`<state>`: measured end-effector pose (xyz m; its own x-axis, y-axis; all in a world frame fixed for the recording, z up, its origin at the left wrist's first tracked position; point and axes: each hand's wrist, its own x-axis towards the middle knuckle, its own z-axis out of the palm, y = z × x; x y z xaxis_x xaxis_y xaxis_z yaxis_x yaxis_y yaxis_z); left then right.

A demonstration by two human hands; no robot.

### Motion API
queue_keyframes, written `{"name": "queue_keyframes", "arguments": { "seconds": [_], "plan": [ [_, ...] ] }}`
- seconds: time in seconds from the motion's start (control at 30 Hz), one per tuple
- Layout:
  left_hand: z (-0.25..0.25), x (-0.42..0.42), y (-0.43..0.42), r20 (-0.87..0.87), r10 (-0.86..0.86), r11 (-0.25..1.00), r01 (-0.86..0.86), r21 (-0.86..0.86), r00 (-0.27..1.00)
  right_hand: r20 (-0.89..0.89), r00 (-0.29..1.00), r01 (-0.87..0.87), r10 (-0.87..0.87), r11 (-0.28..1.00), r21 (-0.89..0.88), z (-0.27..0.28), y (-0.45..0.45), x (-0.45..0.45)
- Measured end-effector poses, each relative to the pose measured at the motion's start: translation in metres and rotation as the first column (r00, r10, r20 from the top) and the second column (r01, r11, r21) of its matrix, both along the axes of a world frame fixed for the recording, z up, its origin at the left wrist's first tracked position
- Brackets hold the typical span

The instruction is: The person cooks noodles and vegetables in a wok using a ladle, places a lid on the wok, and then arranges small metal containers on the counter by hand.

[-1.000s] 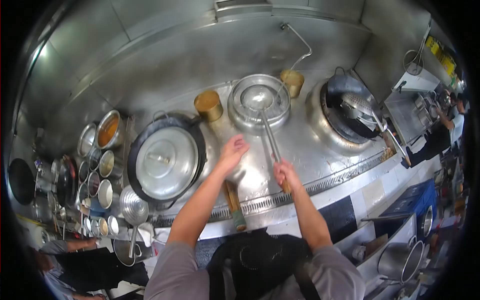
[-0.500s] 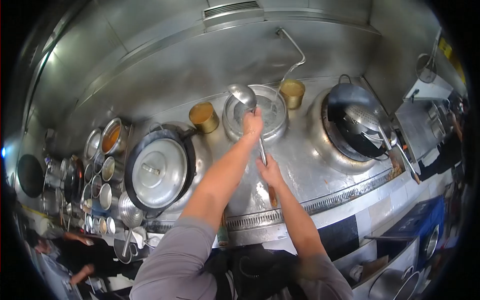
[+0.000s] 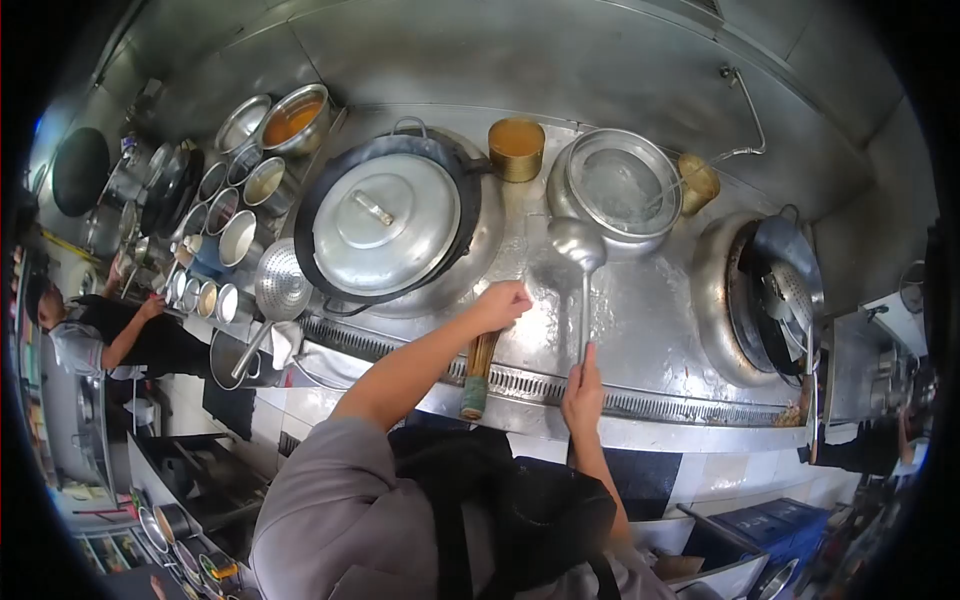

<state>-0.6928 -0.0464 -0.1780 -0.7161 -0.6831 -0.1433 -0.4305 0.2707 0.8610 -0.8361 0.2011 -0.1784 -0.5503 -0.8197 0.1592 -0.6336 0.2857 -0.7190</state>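
My right hand (image 3: 582,400) grips the handle of a long steel ladle (image 3: 577,243), whose bowl points away from me. The bowl is above the steel counter, just in front of a round metal pot of water (image 3: 625,185). My left hand (image 3: 505,304) is in the air with its fingers curled in, and I see nothing in them. Below it, a bamboo wok brush (image 3: 475,392) with a green band lies across the slotted drain. Left of that hand, a large wok (image 3: 310,225) sits under a domed metal lid (image 3: 385,225).
Water runs from a bent tap (image 3: 757,120). Brown-topped tins (image 3: 517,150) stand by the pot. A second wok (image 3: 745,290) with a skimmer (image 3: 790,297) is at right. Several steel pots, a perforated strainer (image 3: 284,280) and another person (image 3: 100,335) are at left.
My left hand has let go of the ladle and moved left and down. The ladle has come back from over the water pot, still in my right hand. The view has turned left.
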Motion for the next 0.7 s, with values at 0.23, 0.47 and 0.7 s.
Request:
{"name": "queue_keyframes", "arguments": {
  "seconds": [0.23,0.47,0.7],
  "plan": [
    [-0.018,0.097,0.017,-0.064,0.159,0.967,-0.169,-0.192,0.985,-0.035,0.996,0.080,-0.077,0.992,0.098,-0.076,-0.015,0.077],
    [-0.002,0.110,0.020,-0.353,-0.175,0.984,0.179,-0.022,0.919,-0.192,0.973,0.167,-0.126,0.963,0.210,-0.047,-0.038,0.121],
    [0.179,0.061,0.114,-0.735,-0.391,0.713,0.688,0.139,0.554,0.005,1.000,0.011,-0.011,0.995,-0.096,0.091,0.030,0.225]
  ]
}}
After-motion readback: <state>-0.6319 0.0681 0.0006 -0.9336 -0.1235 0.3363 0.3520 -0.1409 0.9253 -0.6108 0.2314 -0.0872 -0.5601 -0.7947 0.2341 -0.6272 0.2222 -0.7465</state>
